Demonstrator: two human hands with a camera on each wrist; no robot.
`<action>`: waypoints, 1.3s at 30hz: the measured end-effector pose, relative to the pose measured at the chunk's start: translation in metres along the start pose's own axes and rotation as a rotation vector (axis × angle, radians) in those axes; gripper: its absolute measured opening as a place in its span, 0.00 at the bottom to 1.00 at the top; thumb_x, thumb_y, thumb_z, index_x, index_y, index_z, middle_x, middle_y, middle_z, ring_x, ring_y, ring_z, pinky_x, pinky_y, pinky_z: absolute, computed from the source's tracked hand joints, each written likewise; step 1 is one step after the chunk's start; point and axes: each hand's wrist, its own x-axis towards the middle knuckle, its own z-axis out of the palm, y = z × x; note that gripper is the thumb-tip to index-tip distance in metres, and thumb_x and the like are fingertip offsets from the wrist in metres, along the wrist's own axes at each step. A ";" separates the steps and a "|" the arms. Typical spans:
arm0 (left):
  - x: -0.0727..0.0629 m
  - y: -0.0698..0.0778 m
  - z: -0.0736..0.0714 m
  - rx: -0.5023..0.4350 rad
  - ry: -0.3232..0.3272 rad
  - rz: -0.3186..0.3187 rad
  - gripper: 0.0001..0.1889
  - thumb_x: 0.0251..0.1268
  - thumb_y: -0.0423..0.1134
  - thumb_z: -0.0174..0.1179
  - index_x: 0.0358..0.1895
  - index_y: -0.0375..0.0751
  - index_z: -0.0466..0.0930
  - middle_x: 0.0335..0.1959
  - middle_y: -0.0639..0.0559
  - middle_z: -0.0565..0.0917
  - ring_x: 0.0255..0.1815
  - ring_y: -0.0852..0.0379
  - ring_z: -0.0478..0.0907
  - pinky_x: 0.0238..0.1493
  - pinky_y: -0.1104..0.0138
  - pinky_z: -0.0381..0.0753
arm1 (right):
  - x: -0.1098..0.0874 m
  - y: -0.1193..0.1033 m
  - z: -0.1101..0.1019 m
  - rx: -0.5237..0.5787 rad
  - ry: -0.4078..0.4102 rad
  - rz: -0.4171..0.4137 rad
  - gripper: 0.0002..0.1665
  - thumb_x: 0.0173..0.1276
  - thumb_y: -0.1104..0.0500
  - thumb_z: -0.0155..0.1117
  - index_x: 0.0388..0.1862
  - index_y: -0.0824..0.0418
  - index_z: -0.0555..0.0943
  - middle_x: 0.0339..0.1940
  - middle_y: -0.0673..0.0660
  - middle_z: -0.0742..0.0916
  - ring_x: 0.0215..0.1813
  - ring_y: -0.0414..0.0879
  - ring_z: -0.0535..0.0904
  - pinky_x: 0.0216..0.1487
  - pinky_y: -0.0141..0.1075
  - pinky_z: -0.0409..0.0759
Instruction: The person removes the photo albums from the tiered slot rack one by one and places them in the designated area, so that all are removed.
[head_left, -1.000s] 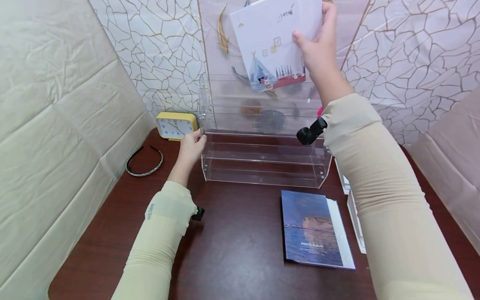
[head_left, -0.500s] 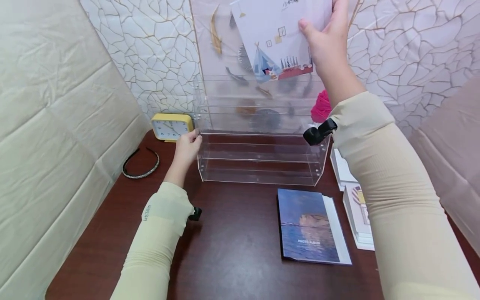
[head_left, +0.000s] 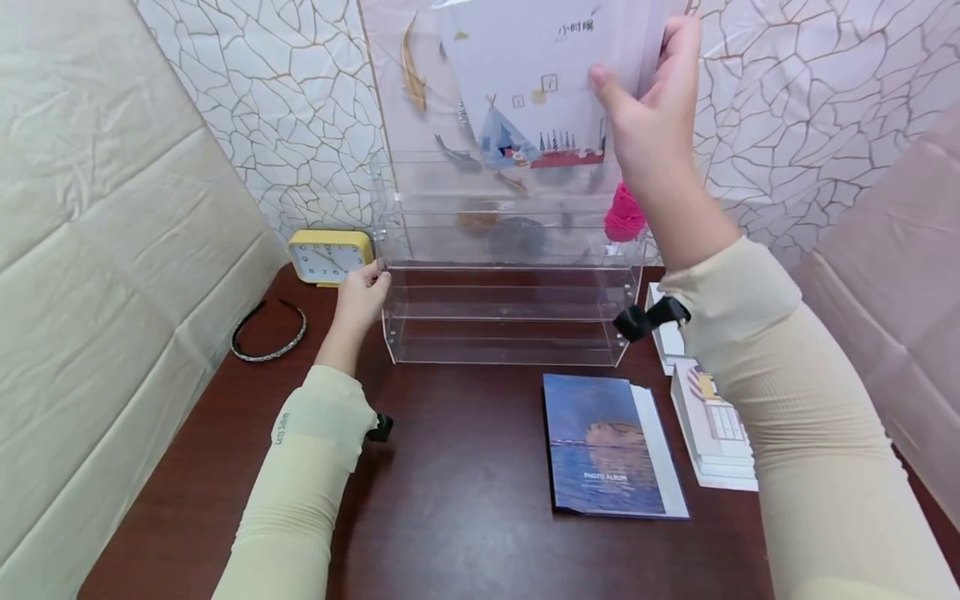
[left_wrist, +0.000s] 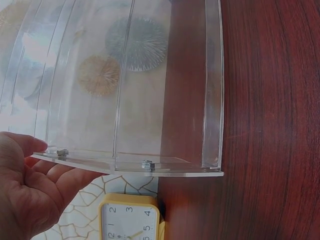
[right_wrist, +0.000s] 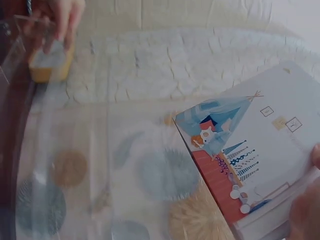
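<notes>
My right hand (head_left: pixel 660 125) grips the right edge of a white album (head_left: pixel 525 58), its thumb across the front cover. A blue tent and a red strip decorate that cover. The album is held up above a clear acrylic tiered rack (head_left: pixel 502 352), apart from its lower tiers. In the right wrist view the album's tent picture (right_wrist: pixel 215 125) faces the camera, and only part of the hand shows at the edge. At the rack's left side, my left hand (head_left: pixel 360 293) pinches the side panel (left_wrist: pixel 130 166) between thumb and fingers.
A blue photo album (head_left: pixel 600 446) lies on the dark wooden table (head_left: pixel 450 483) before the rack. White books (head_left: pixel 712 425) are stacked to its right. Left of the rack are a yellow clock (head_left: pixel 330 255) and a headband (head_left: pixel 268 333). Pink yarn (head_left: pixel 624 215) shows behind the rack.
The white album first rises a little, then comes down and left slightly, turning more level. My left hand keeps its hold on the rack. The whole head view shifts a little.
</notes>
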 end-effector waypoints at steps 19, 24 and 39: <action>0.001 -0.001 -0.002 0.001 0.017 0.010 0.19 0.69 0.36 0.48 0.60 0.35 0.75 0.55 0.39 0.77 0.50 0.49 0.73 0.51 0.58 0.72 | -0.138 0.060 -0.012 -0.103 -0.277 0.182 0.23 0.62 0.73 0.60 0.51 0.62 0.63 0.50 0.61 0.80 0.50 0.52 0.79 0.46 0.43 0.79; 0.003 -0.002 -0.001 0.007 0.027 0.018 0.17 0.69 0.38 0.48 0.52 0.34 0.80 0.43 0.39 0.82 0.44 0.49 0.73 0.41 0.61 0.72 | -0.178 0.083 -0.007 -0.137 -0.294 0.326 0.22 0.63 0.72 0.60 0.51 0.67 0.62 0.49 0.62 0.80 0.47 0.53 0.80 0.42 0.43 0.80; -0.002 0.002 0.001 -0.003 0.022 0.029 0.17 0.69 0.36 0.48 0.53 0.31 0.79 0.41 0.37 0.81 0.40 0.48 0.71 0.39 0.60 0.70 | -0.253 0.118 -0.004 -0.155 -0.187 0.830 0.20 0.67 0.68 0.57 0.52 0.64 0.61 0.47 0.63 0.76 0.38 0.52 0.79 0.38 0.42 0.79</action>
